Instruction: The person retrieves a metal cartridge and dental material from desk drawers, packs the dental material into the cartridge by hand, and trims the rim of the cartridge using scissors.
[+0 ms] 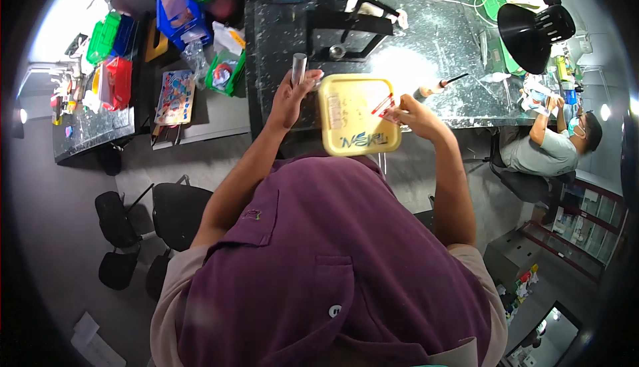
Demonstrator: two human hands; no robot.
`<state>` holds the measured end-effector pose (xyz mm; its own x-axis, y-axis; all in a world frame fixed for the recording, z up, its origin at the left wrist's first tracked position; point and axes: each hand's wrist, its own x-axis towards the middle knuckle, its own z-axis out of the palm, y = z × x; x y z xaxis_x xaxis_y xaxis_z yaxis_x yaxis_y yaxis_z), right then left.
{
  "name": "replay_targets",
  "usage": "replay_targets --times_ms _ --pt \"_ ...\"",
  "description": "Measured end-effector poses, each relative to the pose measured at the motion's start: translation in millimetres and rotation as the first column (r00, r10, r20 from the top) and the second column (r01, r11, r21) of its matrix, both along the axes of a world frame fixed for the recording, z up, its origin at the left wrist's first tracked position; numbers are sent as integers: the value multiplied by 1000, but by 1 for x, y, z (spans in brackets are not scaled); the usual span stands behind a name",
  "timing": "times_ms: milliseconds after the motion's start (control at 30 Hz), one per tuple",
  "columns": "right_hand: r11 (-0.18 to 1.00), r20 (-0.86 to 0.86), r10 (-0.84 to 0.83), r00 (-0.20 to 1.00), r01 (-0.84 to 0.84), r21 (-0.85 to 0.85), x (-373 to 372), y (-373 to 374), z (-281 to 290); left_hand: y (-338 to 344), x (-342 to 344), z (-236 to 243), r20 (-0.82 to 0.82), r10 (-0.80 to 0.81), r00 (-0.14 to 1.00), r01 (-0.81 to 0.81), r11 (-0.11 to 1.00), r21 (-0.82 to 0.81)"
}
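so the left hand (293, 97) is wrapped around a clear tube (299, 69), looks like glass or clear plastic, held upright just above the near edge of the dark speckled workbench (452, 41). the fingers close on its lower part and the top sticks out free. the right hand (409, 114) is pinching a small white and red packet (385, 109) right at the edge of a yellow tray (358, 115) that sits between both hands at the bench edge.

my guess on handling: the tube is light and stiff, but smooth and probably slippery, and if it's glass it'll crack from a knock on that hard bench top. a grip around the lower middle like this seems right, firm but not squeezing. the packet looks thin and floppy, so a fingertip pinch on a corner is plenty. the tray looks like rigid plastic, light, easiest to take by its rim.

there's a black desk lamp (532, 31) further right and a co-worker (556, 144) seated at the far end.
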<state>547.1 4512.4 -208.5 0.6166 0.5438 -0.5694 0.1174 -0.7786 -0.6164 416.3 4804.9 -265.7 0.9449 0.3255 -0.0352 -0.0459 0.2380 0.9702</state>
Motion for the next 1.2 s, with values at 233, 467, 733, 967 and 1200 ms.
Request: replay_targets --times_ms 233,467,733,967,1200 --pt "915 561 -1 828 -225 334 27 63 -6 -28 48 -50 -135 33 990 -98 854 -511" --pt "751 764 1 645 -504 425 56 48 -7 -42 47 -49 -172 10 985 -88 888 -452" --pt "619 719 167 675 -640 456 32 -35 94 -49 47 -19 -155 140 978 -124 987 105" --pt "859 438 -227 870 -33 511 47 -156 110 -58 43 -7 -57 201 978 -182 953 243" --pt "492 -86 -787 611 706 510 109 -297 -10 -60 18 1 158 297 942 -331 732 596"
